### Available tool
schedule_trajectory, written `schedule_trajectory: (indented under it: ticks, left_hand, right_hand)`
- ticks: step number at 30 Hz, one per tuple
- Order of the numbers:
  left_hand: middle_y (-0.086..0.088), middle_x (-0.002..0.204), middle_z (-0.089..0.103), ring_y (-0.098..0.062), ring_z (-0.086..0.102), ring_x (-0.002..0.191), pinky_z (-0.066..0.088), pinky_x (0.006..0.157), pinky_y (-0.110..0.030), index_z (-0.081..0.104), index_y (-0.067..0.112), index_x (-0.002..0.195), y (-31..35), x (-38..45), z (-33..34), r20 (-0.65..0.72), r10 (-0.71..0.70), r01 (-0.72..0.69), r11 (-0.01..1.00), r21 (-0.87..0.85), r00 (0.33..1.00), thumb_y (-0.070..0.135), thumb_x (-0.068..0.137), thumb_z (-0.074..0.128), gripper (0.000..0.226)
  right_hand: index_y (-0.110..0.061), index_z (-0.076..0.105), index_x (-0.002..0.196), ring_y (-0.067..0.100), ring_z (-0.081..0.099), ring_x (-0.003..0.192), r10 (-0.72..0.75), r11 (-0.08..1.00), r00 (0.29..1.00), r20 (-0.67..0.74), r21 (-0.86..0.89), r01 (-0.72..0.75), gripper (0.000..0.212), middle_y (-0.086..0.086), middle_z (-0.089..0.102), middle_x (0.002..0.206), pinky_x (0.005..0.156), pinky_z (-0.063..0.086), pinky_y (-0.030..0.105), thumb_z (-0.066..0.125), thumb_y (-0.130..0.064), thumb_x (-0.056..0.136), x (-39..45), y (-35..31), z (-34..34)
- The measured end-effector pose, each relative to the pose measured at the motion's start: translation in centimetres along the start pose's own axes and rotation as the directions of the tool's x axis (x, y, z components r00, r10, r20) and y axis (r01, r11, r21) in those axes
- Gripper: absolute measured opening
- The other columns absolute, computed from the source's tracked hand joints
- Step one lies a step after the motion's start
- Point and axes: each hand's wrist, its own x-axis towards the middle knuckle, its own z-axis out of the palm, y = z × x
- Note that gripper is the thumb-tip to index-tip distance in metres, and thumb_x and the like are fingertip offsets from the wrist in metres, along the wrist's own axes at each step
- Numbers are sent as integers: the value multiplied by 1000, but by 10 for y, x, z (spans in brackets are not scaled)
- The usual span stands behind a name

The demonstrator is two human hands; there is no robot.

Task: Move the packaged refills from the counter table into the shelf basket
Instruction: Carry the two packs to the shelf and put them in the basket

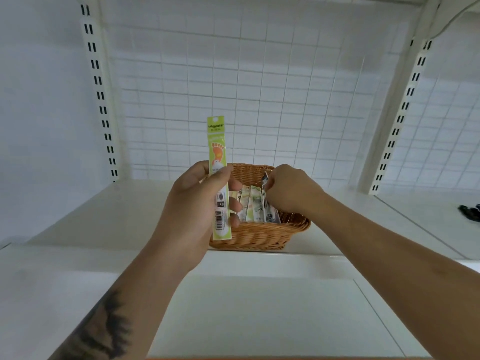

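my left hand (197,203) grips a green refill pack (219,178) upright beside the basket (259,237); my right hand (288,190) pinches another pack (266,201) inside. crowded packs could tip out if shoved.

Retail shop interior: white display shelf (130,216) on slotted uprights (100,94), wire-grid back panel (233,87), and a wicker basket (259,236) stocked with packaged refills (253,203).

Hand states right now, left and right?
Left hand: grips upright green refill packet.
Right hand: pinches a packet in the brown wicker basket.
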Motion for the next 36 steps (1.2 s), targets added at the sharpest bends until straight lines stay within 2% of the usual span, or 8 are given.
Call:
schedule_trajectory:
  ticks: [5, 13, 16, 24, 27, 30, 32, 36]
  left_hand:
    - [-9, 81, 69, -24, 62, 58, 50, 50, -33, 64, 10, 111, 1, -1, -4, 2, -13, 13, 1000, -4, 1000, 20, 103, 60, 14]
    - [-8, 76, 66, -20, 45, 53, 33, 50, -28, 66, 11, 106, 8, 3, 2, -12, -27, 27, 998, 48, 1000, 38, 105, 54, 30]
    - [-11, 77, 64, -19, 44, 53, 30, 54, -31, 68, 8, 109, 14, 0, 12, 86, -161, 163, 986, -16, 983, 58, 104, 39, 58]
    - [-17, 98, 65, -30, 64, 87, 50, 66, -37, 68, 8, 101, 7, -1, 23, 103, -149, 160, 981, -106, 983, 20, 104, 53, 19]
    - [-9, 90, 74, -22, 71, 72, 55, 54, -33, 72, 13, 96, 15, -8, 30, 119, -156, 166, 983, -80, 981, 21, 106, 53, 23]
    - [-5, 92, 76, -21, 74, 78, 59, 64, -36, 74, 18, 107, 19, -12, 25, 38, -26, 24, 998, 62, 999, 25, 104, 59, 17]
    - [8, 96, 76, -13, 74, 90, 60, 78, -32, 72, 32, 113, 11, -14, 7, -65, 217, -183, 922, 342, 974, 32, 100, 66, 14]
    - [9, 124, 68, -9, 61, 117, 47, 93, -23, 63, 29, 131, -17, -26, -50, -16, 570, -281, 429, 859, 822, 49, 102, 53, 37]
  right_hand:
    - [-20, 66, 100, 22, 65, 84, -38, 987, 996, -79, -159, 25, 16, 1, 66, 94, 81, 61, 43, 62, -15, 86, -1, -1, 8]
    - [-27, 71, 86, 2, 61, 65, -241, 927, 921, -305, 208, 311, 8, -12, 67, 80, 50, 39, 8, 69, -25, 94, -37, -1, -26]
    - [-27, 69, 84, 3, 59, 55, -288, 809, 859, -424, 373, 455, 10, -7, 68, 66, 51, 42, 14, 70, -24, 94, -65, -5, -29]
    - [-22, 64, 103, 8, 64, 77, -442, 708, 717, -539, 281, 648, 10, -15, 67, 81, 63, 45, 12, 71, -22, 96, -99, -5, 1]
    - [-22, 65, 105, 12, 64, 72, -392, 718, 742, -543, 324, 616, 10, -9, 68, 79, 60, 48, 15, 69, -18, 96, -95, -7, -3]
    - [-23, 69, 95, 10, 67, 66, -325, 756, 811, -486, 382, 532, 9, -9, 72, 76, 61, 53, 22, 70, -14, 93, -84, -8, -14]
    - [-25, 71, 90, 5, 65, 57, -227, 819, 884, -409, 410, 401, 8, -9, 73, 74, 53, 47, 17, 72, -17, 92, -68, -4, -22]
    - [-23, 76, 87, 8, 63, 70, -75, 942, 976, -204, 306, 136, 4, -6, 73, 88, 55, 40, 19, 75, -20, 90, -36, 9, -27]
